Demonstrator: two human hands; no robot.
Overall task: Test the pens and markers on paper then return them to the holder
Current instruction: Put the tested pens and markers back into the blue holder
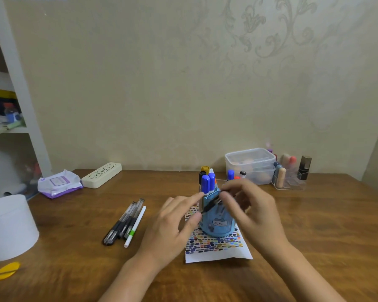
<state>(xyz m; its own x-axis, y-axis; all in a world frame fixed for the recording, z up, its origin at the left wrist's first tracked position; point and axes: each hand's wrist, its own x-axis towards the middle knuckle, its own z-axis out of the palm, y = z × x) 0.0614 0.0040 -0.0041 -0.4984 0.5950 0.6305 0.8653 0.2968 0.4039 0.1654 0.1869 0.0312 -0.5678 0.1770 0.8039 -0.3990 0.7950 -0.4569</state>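
Holder (216,223): 2 blue markers (207,183); 4 pens (124,221) aside.

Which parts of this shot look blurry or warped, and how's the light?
Head view: the right hand is motion-blurred around the black pen it pinches over the blue holder; the left hand is sharper. Wide-angle distortion bows the shelf frame at the left edge. Light is soft and even, with faint shadows and no strong glare on the table.

Brown wood-grain counter (74,269) abutting beige wall (129,83) bearing faint scrollwork pattern (282,29) upper right; white shelving unit (15,68) standing at left, dim even light falling.
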